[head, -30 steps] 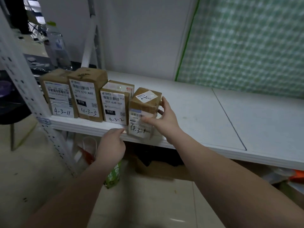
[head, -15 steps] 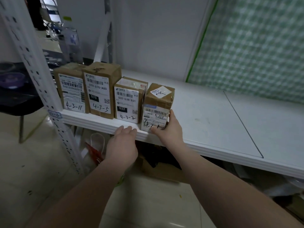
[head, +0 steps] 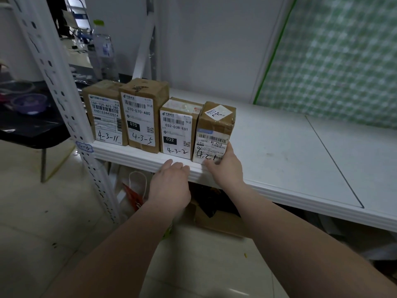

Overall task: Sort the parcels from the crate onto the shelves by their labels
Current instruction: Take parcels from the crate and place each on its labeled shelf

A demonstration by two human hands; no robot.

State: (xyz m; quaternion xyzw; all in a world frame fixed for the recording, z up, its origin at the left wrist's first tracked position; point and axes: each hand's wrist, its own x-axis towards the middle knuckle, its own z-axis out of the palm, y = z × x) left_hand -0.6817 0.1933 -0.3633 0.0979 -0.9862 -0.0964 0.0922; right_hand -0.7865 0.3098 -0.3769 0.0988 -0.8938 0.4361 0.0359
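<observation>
Parcels, four, brown cardboard boxes standing upright in a touching row at the near left end of a white metal shelf board (head: 279, 151).

Labels, left to right:
- tall brown box at the far left (head: 105, 117): printed "15H-159-A03-280" and "9401534432514"; handwritten "4-3-11".
- tallest brown box (head: 141, 112): printed "070-070-A80", black block "070", QR code; handwritten "4-3-5".
- shorter brown box with a white top (head: 178, 127): printed "032-038-E01", black block "032", QR code; handwritten "4-3-2".
- small brown box at the right end of the row (head: 214, 127): barcode label, print too fine to read; the handwritten code begins "4-" and is partly covered. The scrawl on the white sticker on its top is unreadable.

Right hand (head: 225, 166): grasps the small box at its lower right corner, thumb across the front label, fingers round the right side. The box sits on the shelf's near edge, against the "4-3-2" box.

Left hand (head: 169, 183): holds nothing; its relaxed fingers lie on the shelf's near lip, below the "4-3-2" box.

White perforated upright post (head: 49, 67) at the left carries a blue-inked tag (head: 84, 147) ending "-3".

Room: plain white wall (head: 210, 39) behind, green-and-white chequered sheet (head: 335, 61) at the far right, pale tiled floor (head: 32, 211). Black table (head: 28, 130) at the left bears a purple bowl (head: 29, 103). Clear plastic bottle with a green cap (head: 103, 54) stands behind the row.
</observation>
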